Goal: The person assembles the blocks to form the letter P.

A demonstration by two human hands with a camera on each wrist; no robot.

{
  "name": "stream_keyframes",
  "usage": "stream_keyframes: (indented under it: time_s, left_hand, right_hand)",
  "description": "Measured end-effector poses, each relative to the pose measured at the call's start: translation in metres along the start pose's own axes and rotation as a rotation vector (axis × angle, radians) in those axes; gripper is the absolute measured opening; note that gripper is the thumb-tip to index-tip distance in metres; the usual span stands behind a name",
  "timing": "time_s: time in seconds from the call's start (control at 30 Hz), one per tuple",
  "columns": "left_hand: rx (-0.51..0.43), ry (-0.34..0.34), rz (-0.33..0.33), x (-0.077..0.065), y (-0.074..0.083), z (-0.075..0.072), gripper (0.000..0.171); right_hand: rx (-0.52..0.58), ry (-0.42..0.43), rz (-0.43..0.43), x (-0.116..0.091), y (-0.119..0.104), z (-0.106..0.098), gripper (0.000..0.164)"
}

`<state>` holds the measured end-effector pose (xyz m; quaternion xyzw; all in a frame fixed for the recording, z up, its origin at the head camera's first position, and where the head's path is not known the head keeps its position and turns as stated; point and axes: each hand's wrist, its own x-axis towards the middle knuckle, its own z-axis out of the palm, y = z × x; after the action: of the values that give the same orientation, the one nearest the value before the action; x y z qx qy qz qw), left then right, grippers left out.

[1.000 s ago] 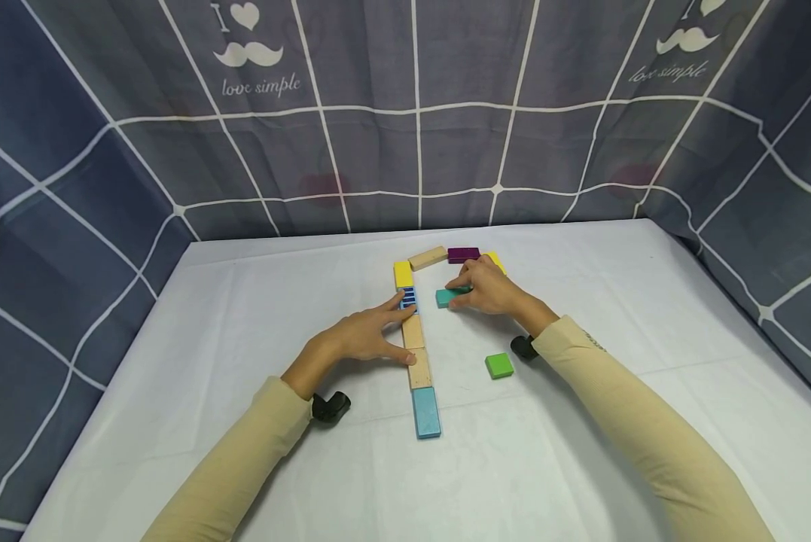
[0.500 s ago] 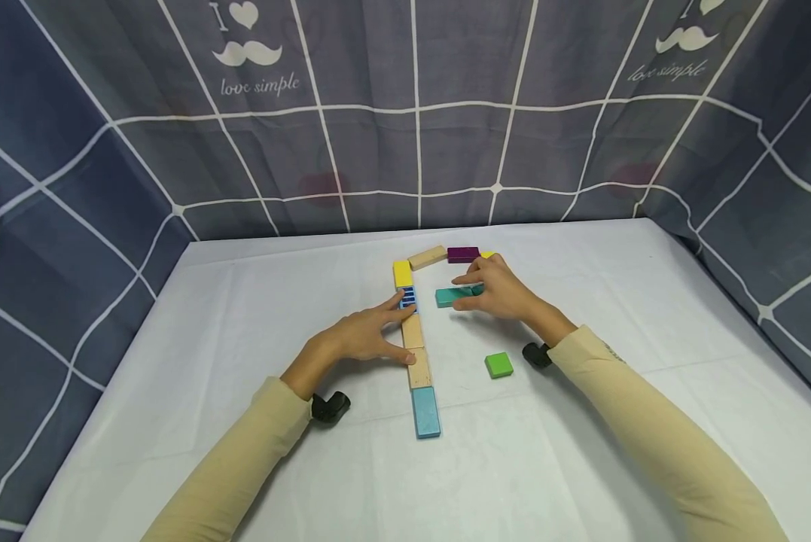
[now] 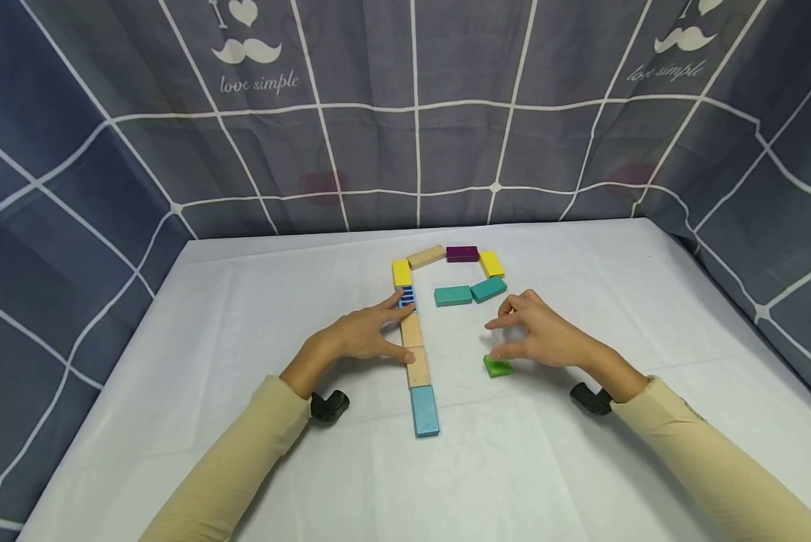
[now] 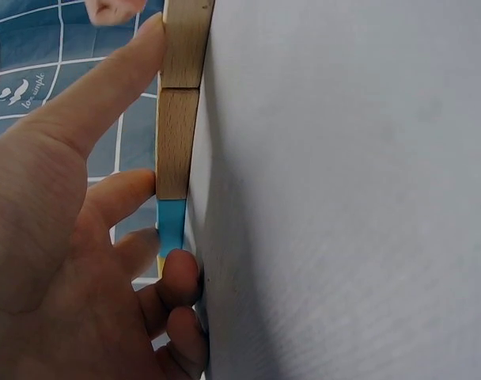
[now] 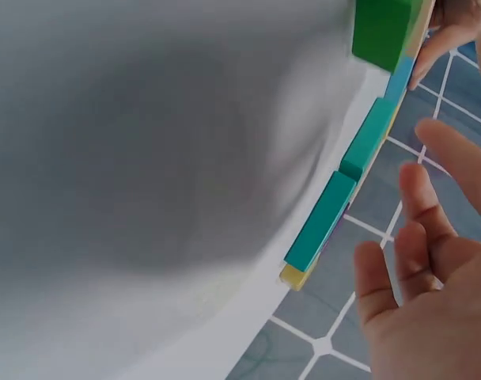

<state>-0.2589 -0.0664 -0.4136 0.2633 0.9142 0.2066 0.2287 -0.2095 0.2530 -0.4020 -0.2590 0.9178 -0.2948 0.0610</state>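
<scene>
Several flat blocks lie on the white cloth in a P-like outline. My left hand (image 3: 363,333) rests with fingers spread along the straight column, its fingertips on the blue striped block (image 3: 407,295) and its thumb on a wooden block (image 3: 418,369). A light-blue block (image 3: 425,412) ends the column nearest me. My right hand (image 3: 547,331) hovers over a green block (image 3: 498,367), fingers apart and holding nothing; whether the thumb touches the block I cannot tell. Two teal blocks (image 3: 453,296) sit end to end below a yellow block (image 3: 491,263), seen edge-on in the right wrist view.
A purple block (image 3: 462,254) and a slanted wooden block (image 3: 427,257) form the top of the outline, with another yellow block (image 3: 402,272) at the column's far end. A dark grid-patterned curtain (image 3: 371,165) stands behind the table (image 3: 256,301).
My right hand has let go of the right-hand teal block, which now lies tilted against the yellow one, and has moved toward me to the green block. The left hand stays put.
</scene>
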Motion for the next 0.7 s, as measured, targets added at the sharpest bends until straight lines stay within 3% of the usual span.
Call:
stream_keyframes:
  time_s: [0.17, 0.37, 0.53, 0.7]
  left_hand:
    - [-0.005, 0.004, 0.0, -0.001, 0.0, 0.0, 0.098]
    - [-0.01, 0.008, -0.001, 0.0, 0.0, 0.001, 0.098]
    - [-0.014, 0.006, -0.001, 0.001, -0.001, 0.001, 0.099]
    - [-0.022, 0.009, -0.009, 0.001, -0.001, 0.0, 0.103]
  right_hand:
    - [-0.044, -0.054, -0.034, -0.014, 0.0, 0.006, 0.046]
    - [-0.15, -0.072, -0.096, -0.011, -0.002, 0.011, 0.028]
    - [-0.143, 0.005, -0.144, 0.006, -0.01, 0.013, 0.025]
    - [-0.117, 0.113, -0.149, 0.041, -0.024, 0.015, 0.03]
